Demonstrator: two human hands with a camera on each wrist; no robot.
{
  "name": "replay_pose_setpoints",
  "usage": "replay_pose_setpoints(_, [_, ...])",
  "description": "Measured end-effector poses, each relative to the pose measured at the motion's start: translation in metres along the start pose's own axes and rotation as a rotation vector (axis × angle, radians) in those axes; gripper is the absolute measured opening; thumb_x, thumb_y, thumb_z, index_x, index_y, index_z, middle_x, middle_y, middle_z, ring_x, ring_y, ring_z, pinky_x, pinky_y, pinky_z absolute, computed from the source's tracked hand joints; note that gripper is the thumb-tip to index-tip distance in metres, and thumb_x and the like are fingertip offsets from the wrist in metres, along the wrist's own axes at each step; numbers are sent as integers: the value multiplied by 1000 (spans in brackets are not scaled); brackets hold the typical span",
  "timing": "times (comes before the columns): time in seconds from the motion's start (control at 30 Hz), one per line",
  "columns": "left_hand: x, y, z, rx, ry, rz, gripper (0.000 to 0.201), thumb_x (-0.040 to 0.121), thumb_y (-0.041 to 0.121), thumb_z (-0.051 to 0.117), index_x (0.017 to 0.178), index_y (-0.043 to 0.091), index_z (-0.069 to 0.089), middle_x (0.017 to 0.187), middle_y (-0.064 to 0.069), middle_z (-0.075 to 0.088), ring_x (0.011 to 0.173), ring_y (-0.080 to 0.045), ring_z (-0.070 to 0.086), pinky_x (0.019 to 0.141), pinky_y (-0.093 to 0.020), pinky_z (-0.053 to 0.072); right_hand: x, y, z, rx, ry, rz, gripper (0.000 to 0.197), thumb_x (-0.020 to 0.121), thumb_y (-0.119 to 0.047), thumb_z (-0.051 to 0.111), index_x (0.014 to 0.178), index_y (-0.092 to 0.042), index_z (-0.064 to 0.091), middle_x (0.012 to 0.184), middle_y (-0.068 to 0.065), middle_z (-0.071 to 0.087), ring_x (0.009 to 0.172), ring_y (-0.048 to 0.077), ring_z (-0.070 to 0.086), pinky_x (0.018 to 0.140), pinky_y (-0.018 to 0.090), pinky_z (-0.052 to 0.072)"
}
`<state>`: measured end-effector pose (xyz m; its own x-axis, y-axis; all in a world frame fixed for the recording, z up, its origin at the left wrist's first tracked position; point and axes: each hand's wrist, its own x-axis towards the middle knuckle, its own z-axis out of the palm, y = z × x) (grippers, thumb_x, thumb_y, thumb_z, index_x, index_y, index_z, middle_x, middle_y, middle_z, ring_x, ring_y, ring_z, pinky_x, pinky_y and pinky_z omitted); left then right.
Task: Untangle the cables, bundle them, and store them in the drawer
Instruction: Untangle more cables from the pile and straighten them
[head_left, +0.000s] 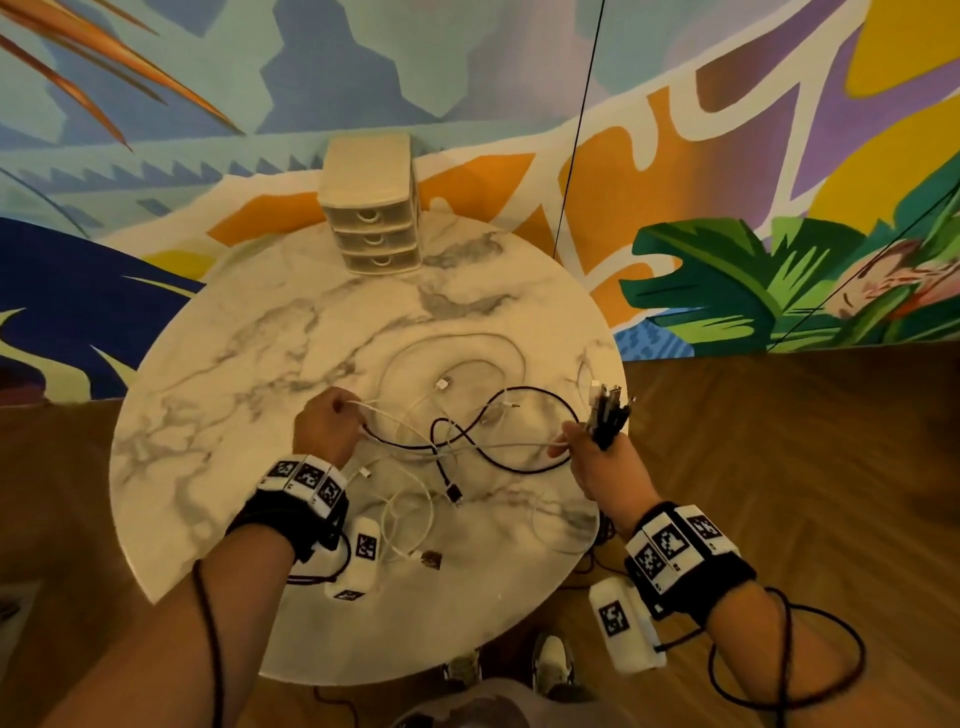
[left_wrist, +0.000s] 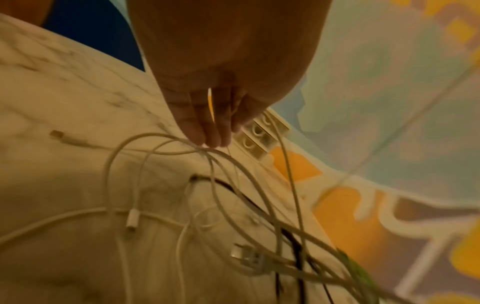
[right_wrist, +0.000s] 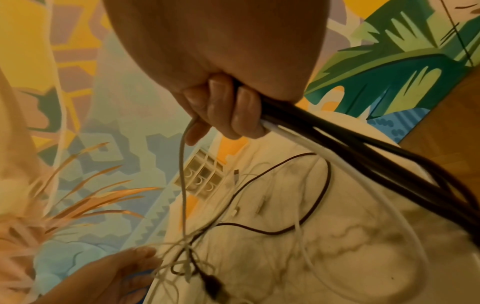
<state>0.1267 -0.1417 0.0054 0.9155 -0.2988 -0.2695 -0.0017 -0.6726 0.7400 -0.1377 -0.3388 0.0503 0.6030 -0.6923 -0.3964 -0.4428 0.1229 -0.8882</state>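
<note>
White and black cables (head_left: 457, 436) lie knotted on the marble table (head_left: 234, 395), between the two hands. The left hand (head_left: 324, 428) pinches white strands; the right hand (head_left: 597, 462) grips a gathered bunch (head_left: 608, 415). This looks like untangling. Next, I think, pull one cable free slowly. Only the right wrist view shows curled fingers (right_wrist: 244, 111). Far back, the drawer box (head_left: 371, 208) is closed.

The drawer unit (head_left: 371, 208) is standing at the far edge of the tabletop (head_left: 249, 364). The loose cables (head_left: 467, 436) are lying tangled on the near half, between the left hand (head_left: 327, 426) and the right hand (head_left: 597, 462), which is holding a cable bundle (head_left: 608, 415) above the right edge.
</note>
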Motion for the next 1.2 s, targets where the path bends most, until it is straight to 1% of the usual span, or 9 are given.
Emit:
replay_pose_setpoints(0.17, [39, 1, -46, 151, 175, -166, 36, 88, 11, 49, 123, 12, 53, 120, -21, 59, 105, -38, 58, 93, -47, 48, 3, 6, -12, 15, 42, -32, 43, 98, -35, 45, 65, -18, 68, 38, -14, 47, 39, 9, 34, 48, 29, 25])
replay_pose_setpoints(0.27, [-14, 42, -23, 195, 178, 270, 25, 87, 7, 56, 112, 10, 59, 113, -16, 56, 97, -32, 57, 84, -38, 46, 4, 4, -7, 41, 25, -21, 44, 96, -38, 47, 62, -21, 69, 38, -7, 38, 39, 13, 31, 47, 29, 24])
replay_pose_setpoints(0.4, [-93, 57, 53, 322, -383, 639, 24, 89, 28, 59, 113, 23, 58, 110, 9, 51, 72, -11, 57, 72, -28, 45, 1, -10, 1, 58, -22, -38, 40, 97, -32, 48, 67, -15, 67, 38, -9, 42, 42, 13, 32, 46, 27, 25])
replay_pose_setpoints(0.53, [-85, 32, 79, 391, -352, 552, 19, 94, 24, 52, 103, 14, 64, 104, -4, 59, 91, -23, 59, 78, -28, 41, -4, -24, -4, 59, -40, -94, 40, 97, -31, 46, 68, -13, 67, 39, -10, 41, 40, 8, 32, 45, 26, 26])
replay_pose_setpoints(0.63, [-61, 22, 60, 372, -254, 467, 19, 94, 23, 52, 90, 11, 66, 90, -6, 57, 86, -26, 58, 74, -34, 42, -4, -31, -13, 157, 8, -105, 41, 98, -31, 47, 69, -10, 66, 39, -8, 35, 36, 7, 29, 42, 23, 23])
replay_pose_setpoints(0.8, [-56, 35, 46, 541, -269, 609, 24, 95, 30, 49, 88, 14, 64, 86, 1, 50, 87, -23, 55, 71, -33, 41, -2, -27, -15, 181, 48, -112, 42, 98, -33, 46, 71, -8, 66, 38, -7, 33, 34, 7, 28, 44, 25, 22])
replay_pose_setpoints(0.9, [-64, 46, 46, 620, -192, 759, 35, 84, 41, 52, 102, 15, 66, 99, -4, 60, 90, -28, 56, 73, -36, 46, 0, -26, -20, 176, 80, -106, 43, 98, -34, 46, 70, -9, 67, 39, -4, 33, 34, 8, 29, 43, 24, 22])
replay_pose_setpoints(1.03, [-98, 102, 64, 581, -305, 975, 55, 83, 50, 49, 130, 21, 48, 119, -1, 52, 98, -19, 52, 76, -34, 47, 0, -24, -26, 101, 88, -113, 42, 97, -35, 47, 68, -13, 68, 42, -2, 36, 37, 10, 32, 46, 27, 25])
replay_pose_setpoints(1.2, [-129, 175, 112, 359, -560, 879, 19, 96, 25, 49, 88, 15, 63, 65, 9, 50, 76, -21, 60, 62, -28, 36, -11, -18, -60, 120, 169, -103, 47, 94, -43, 50, 57, -15, 58, 47, 4, 40, 39, 12, 31, 43, 26, 26])
